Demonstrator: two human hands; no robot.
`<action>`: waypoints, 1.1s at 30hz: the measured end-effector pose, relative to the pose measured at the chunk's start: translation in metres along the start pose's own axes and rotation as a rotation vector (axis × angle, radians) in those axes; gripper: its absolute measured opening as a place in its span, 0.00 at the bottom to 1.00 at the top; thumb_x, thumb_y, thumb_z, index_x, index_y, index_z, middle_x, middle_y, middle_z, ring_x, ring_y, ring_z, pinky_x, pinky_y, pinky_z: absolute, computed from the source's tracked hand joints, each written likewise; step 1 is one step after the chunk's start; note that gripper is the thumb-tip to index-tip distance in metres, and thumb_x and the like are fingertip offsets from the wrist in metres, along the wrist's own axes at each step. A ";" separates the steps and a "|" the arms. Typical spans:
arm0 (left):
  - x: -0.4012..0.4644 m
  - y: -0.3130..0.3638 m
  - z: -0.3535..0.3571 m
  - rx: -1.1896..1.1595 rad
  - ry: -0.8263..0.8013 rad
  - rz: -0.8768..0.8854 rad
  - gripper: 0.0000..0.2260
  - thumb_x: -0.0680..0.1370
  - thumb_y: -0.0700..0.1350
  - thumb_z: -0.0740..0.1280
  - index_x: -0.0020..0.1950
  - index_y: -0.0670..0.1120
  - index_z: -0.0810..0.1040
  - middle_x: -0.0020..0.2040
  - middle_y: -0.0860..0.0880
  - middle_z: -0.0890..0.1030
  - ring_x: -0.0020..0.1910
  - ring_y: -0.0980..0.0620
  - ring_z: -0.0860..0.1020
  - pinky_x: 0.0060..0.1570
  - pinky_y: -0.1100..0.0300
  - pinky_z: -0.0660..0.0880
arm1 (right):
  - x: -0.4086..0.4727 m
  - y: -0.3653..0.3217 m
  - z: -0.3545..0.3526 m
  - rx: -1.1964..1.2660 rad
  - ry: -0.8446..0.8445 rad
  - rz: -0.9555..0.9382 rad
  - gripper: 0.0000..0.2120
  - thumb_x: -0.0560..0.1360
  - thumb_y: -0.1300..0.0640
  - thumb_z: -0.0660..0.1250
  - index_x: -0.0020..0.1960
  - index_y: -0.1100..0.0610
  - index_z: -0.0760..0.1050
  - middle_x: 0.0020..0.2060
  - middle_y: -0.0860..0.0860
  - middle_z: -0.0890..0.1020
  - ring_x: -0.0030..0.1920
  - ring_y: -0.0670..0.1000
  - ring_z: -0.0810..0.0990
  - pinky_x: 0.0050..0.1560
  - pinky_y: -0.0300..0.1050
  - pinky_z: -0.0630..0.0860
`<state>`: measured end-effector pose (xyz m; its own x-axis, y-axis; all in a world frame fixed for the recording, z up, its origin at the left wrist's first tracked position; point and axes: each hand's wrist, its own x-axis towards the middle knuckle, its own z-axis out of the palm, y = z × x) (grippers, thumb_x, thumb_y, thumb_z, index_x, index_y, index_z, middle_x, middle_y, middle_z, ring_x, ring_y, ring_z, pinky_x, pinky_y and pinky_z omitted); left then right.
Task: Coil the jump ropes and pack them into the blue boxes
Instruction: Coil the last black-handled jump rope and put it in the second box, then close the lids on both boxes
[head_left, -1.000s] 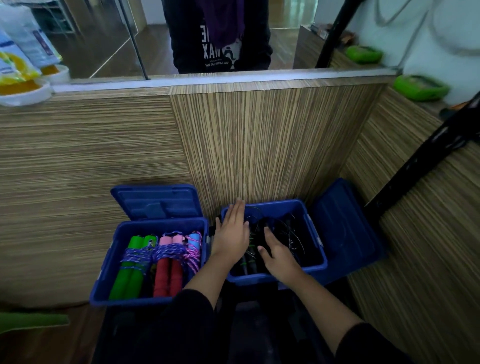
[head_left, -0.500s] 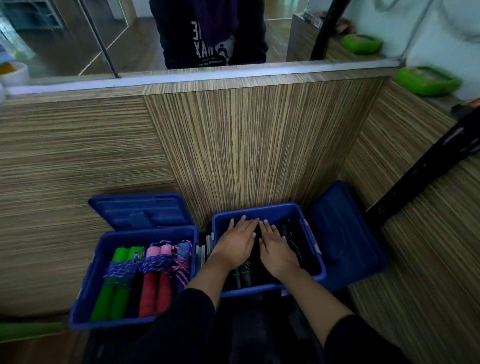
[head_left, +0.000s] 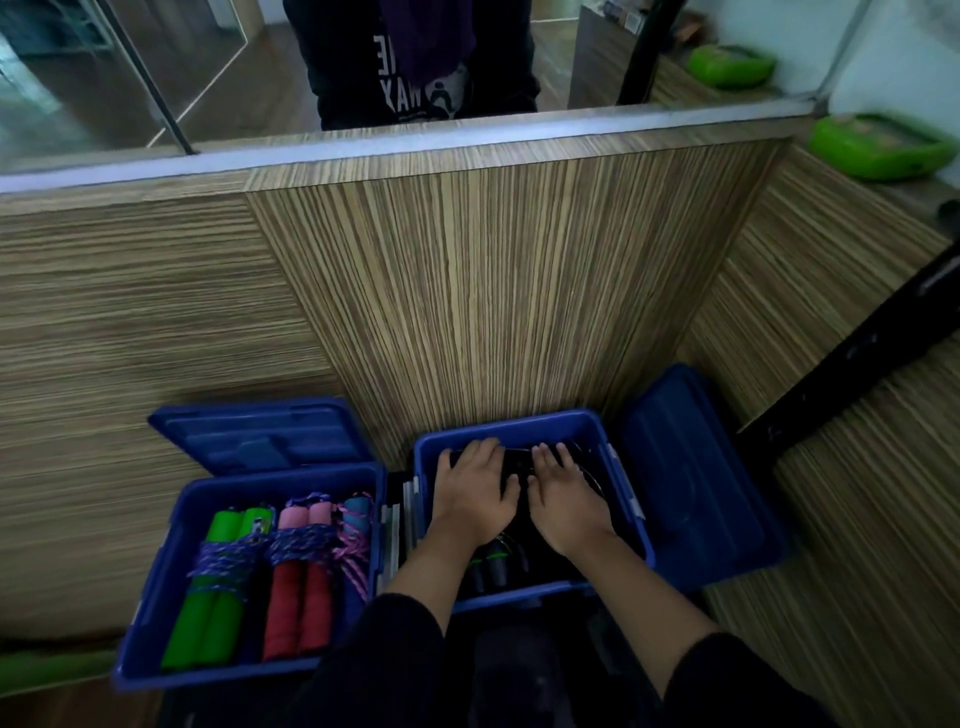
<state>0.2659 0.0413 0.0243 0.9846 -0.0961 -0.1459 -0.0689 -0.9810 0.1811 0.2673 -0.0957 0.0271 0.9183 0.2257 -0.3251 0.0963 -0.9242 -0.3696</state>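
Black ropes (head_left: 493, 564) lengthwise in blue box (head_left: 639, 525); hands (head_left: 475, 493) (head_left: 563, 496) flat, pressing.

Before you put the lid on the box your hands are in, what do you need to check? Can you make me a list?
1. Both hands flat on the ropes: left hand and right hand press down, fingers straight. Ok.
2. Black ropes below the right box rim: cannot tell, hands cover them.
3. Lid within reach: right lid leans open beside the box. Ok.
4. Hands out of the box: not ok.
5. Left box packed: green, red and blue-handled coiled ropes lie inside. Ok.
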 end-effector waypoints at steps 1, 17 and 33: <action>-0.001 -0.001 0.001 -0.033 0.030 0.003 0.24 0.82 0.56 0.50 0.76 0.47 0.61 0.77 0.52 0.61 0.75 0.55 0.57 0.73 0.49 0.49 | -0.005 0.003 -0.004 0.013 0.064 -0.022 0.24 0.83 0.53 0.44 0.77 0.57 0.47 0.77 0.49 0.50 0.77 0.47 0.42 0.75 0.43 0.47; -0.072 -0.027 -0.007 -0.063 0.260 -0.100 0.21 0.81 0.50 0.53 0.66 0.44 0.77 0.64 0.47 0.78 0.62 0.47 0.77 0.66 0.40 0.66 | -0.062 0.033 -0.082 -0.565 0.368 0.288 0.40 0.76 0.52 0.65 0.77 0.59 0.44 0.77 0.56 0.46 0.77 0.58 0.43 0.74 0.63 0.43; -0.097 -0.043 0.014 -0.172 0.141 -0.130 0.24 0.84 0.44 0.52 0.78 0.38 0.49 0.79 0.43 0.50 0.78 0.47 0.50 0.76 0.56 0.48 | -0.072 0.028 -0.109 -0.349 0.542 0.298 0.19 0.72 0.65 0.68 0.61 0.67 0.69 0.57 0.63 0.75 0.59 0.61 0.70 0.60 0.48 0.69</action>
<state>0.1714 0.0904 0.0172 0.9969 0.0654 -0.0439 0.0763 -0.9394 0.3341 0.2458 -0.1712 0.1357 0.9776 -0.1539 0.1436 -0.1552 -0.9879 -0.0027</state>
